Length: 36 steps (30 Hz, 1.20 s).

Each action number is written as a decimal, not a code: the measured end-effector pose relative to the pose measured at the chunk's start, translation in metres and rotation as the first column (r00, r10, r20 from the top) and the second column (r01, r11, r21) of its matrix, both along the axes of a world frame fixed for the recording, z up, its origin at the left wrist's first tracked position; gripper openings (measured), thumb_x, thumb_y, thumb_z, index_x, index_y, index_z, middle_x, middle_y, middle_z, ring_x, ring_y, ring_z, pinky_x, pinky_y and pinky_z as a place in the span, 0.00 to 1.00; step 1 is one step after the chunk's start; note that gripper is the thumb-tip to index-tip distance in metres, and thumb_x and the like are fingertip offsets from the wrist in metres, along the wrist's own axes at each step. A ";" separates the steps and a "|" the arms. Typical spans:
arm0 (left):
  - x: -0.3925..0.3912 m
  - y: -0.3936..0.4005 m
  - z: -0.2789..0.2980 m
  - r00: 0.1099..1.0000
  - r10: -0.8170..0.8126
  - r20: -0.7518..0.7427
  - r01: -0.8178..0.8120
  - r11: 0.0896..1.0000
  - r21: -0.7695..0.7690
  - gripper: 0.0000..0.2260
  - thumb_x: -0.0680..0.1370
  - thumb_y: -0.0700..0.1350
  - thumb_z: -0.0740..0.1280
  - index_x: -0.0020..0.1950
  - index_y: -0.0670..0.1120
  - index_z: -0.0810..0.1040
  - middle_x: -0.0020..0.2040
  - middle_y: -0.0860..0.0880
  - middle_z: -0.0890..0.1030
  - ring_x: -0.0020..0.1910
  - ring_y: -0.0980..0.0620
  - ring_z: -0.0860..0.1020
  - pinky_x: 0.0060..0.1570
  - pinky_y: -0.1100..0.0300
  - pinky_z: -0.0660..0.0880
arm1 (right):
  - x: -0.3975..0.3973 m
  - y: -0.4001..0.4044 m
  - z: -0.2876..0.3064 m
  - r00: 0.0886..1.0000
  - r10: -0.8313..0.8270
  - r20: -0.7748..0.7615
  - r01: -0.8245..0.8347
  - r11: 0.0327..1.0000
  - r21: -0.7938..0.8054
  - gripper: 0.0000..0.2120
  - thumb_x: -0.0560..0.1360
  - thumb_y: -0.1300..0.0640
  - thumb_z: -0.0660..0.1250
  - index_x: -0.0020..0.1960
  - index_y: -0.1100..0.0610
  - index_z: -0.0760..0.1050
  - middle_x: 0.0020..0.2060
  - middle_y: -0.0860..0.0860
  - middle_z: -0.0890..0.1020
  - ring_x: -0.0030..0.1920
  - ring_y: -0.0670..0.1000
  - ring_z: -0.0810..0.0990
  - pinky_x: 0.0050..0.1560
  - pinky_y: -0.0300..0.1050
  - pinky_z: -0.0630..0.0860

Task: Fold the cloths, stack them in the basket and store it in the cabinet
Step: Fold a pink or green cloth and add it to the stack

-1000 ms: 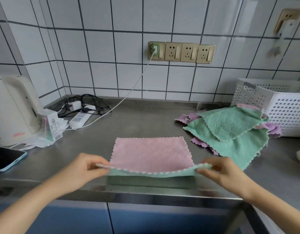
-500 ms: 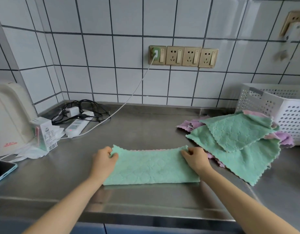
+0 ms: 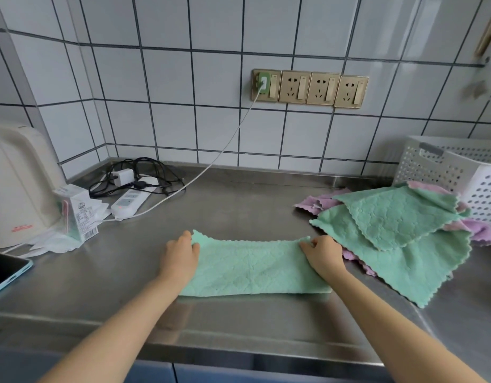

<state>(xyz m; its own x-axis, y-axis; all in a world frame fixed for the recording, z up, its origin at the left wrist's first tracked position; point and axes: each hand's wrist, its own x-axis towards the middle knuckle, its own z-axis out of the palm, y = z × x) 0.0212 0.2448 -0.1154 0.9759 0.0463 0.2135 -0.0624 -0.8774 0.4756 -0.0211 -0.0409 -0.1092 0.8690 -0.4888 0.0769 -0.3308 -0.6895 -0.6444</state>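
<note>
Green cloth (image 3: 252,268) sits folded in half on the steel counter (image 3: 238,205), lower centre of frame — quilted microfibre, scalloped edge along the far side, fold along the near side. Long axis runs left-right across the frame, roughly parallel to the counter's front edge. Left hand (image 3: 179,257) pinches the far-left corner, fingers curled over the edge; right hand (image 3: 323,254) pinches the far-right corner the same way. Cloth spans flat between the two hands. Pile of unfolded green and pink cloths (image 3: 399,230) lies just right of it, touching the white perforated basket (image 3: 465,178) at right edge. Kettle (image 3: 17,183) and power strip (image 3: 129,199) at left.
</note>
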 end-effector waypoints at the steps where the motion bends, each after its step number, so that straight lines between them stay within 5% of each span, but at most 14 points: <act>1: -0.001 0.000 0.002 1.000 0.001 -0.018 -0.002 1.000 -0.007 0.05 0.79 0.42 0.58 0.49 0.41 0.69 0.47 0.37 0.79 0.53 0.37 0.74 0.42 0.49 0.72 | 0.000 0.000 0.002 1.000 -0.002 -0.012 0.002 1.000 0.014 0.23 0.76 0.55 0.65 0.28 0.56 0.56 0.24 0.49 0.59 0.25 0.49 0.57 0.26 0.41 0.53; 4: -0.015 0.007 0.017 0.998 0.062 -0.014 -0.061 0.996 0.065 0.08 0.78 0.45 0.62 0.54 0.43 0.69 0.51 0.42 0.78 0.52 0.38 0.76 0.41 0.51 0.72 | -0.010 -0.001 0.019 0.999 -0.031 -0.016 0.031 0.999 -0.010 0.17 0.76 0.54 0.63 0.32 0.57 0.62 0.27 0.51 0.67 0.28 0.52 0.66 0.29 0.43 0.62; 7: -0.042 0.007 0.020 0.954 -0.080 0.289 -0.001 0.963 0.270 0.14 0.76 0.47 0.64 0.60 0.46 0.72 0.54 0.46 0.75 0.53 0.40 0.76 0.39 0.50 0.73 | -0.039 0.005 0.031 0.988 0.095 0.120 -0.043 0.925 -0.377 0.08 0.77 0.57 0.59 0.51 0.61 0.72 0.46 0.57 0.76 0.46 0.59 0.75 0.42 0.49 0.71; 9: -0.065 -0.005 0.016 0.908 -0.382 0.172 0.358 0.921 0.155 0.20 0.78 0.52 0.60 0.68 0.49 0.69 0.66 0.51 0.71 0.67 0.47 0.69 0.59 0.51 0.71 | -0.064 0.023 0.027 0.905 0.400 0.142 -0.290 0.828 -0.480 0.14 0.78 0.57 0.59 0.62 0.59 0.73 0.57 0.56 0.76 0.58 0.57 0.73 0.56 0.49 0.71; 10: -0.077 -0.013 0.012 0.861 -0.507 0.025 0.502 0.859 0.101 0.23 0.79 0.56 0.57 0.73 0.52 0.64 0.73 0.55 0.65 0.73 0.52 0.60 0.70 0.55 0.62 | -0.074 0.032 0.021 0.827 0.555 0.092 -0.454 0.755 -0.472 0.17 0.79 0.55 0.57 0.66 0.58 0.72 0.61 0.55 0.75 0.63 0.56 0.72 0.64 0.45 0.67; 12: -0.093 -0.026 0.006 0.774 -0.610 -0.169 0.633 0.749 0.197 0.32 0.75 0.69 0.48 0.77 0.56 0.54 0.77 0.61 0.50 0.77 0.58 0.44 0.75 0.57 0.45 | -0.085 0.045 0.003 0.690 0.723 -0.050 -0.647 0.584 -0.490 0.21 0.81 0.50 0.52 0.70 0.55 0.68 0.67 0.53 0.72 0.69 0.54 0.67 0.71 0.40 0.58; 15: -0.106 -0.022 0.001 0.754 -0.609 -0.247 0.657 0.696 0.289 0.40 0.65 0.73 0.36 0.77 0.61 0.45 0.76 0.63 0.40 0.75 0.59 0.35 0.74 0.53 0.37 | -0.099 0.038 -0.012 0.667 0.733 -0.136 -0.683 0.528 -0.504 0.30 0.78 0.41 0.38 0.73 0.49 0.64 0.72 0.47 0.66 0.73 0.50 0.62 0.74 0.42 0.56; 19: -0.113 0.004 0.003 0.744 -0.603 -0.289 0.668 0.687 0.287 0.36 0.67 0.72 0.36 0.75 0.65 0.42 0.74 0.66 0.36 0.73 0.62 0.32 0.73 0.56 0.34 | -0.120 0.012 -0.011 0.689 0.717 -0.105 -0.664 0.568 -0.486 0.29 0.79 0.39 0.41 0.72 0.47 0.67 0.72 0.43 0.67 0.72 0.45 0.64 0.71 0.36 0.58; 22: -0.113 0.018 0.002 0.750 -0.590 -0.299 0.659 0.705 0.262 0.35 0.68 0.72 0.36 0.74 0.66 0.43 0.74 0.67 0.38 0.73 0.64 0.33 0.73 0.58 0.35 | -0.126 -0.007 -0.008 0.742 0.666 -0.075 -0.610 0.624 -0.488 0.18 0.80 0.51 0.54 0.68 0.46 0.71 0.68 0.43 0.72 0.66 0.46 0.71 0.66 0.36 0.66; 28: -0.110 0.009 0.007 0.789 -0.569 -0.232 0.610 0.769 0.190 0.36 0.68 0.71 0.38 0.74 0.62 0.56 0.77 0.63 0.50 0.76 0.61 0.43 0.74 0.57 0.41 | -0.117 -0.020 -0.009 0.796 0.605 0.011 -0.452 0.607 -0.653 0.10 0.73 0.64 0.68 0.53 0.55 0.80 0.46 0.50 0.79 0.45 0.54 0.78 0.44 0.45 0.78; 32: -0.110 -0.008 0.013 0.833 -0.524 -0.176 0.551 0.811 0.196 0.33 0.72 0.71 0.46 0.75 0.59 0.58 0.77 0.59 0.56 0.77 0.56 0.49 0.74 0.56 0.47 | -0.121 -0.001 0.001 0.752 0.655 0.075 -0.432 0.576 -0.694 0.06 0.71 0.63 0.67 0.45 0.55 0.80 0.40 0.49 0.77 0.38 0.53 0.76 0.36 0.48 0.77; 36: -0.128 -0.041 0.014 0.809 -0.564 -0.164 0.587 0.780 0.217 0.31 0.76 0.65 0.58 0.76 0.60 0.52 0.77 0.59 0.57 0.76 0.54 0.53 0.73 0.56 0.52 | -0.147 0.041 0.021 0.649 0.737 0.189 -0.517 0.610 -0.601 0.06 0.75 0.57 0.63 0.47 0.53 0.79 0.41 0.45 0.75 0.39 0.47 0.72 0.41 0.41 0.74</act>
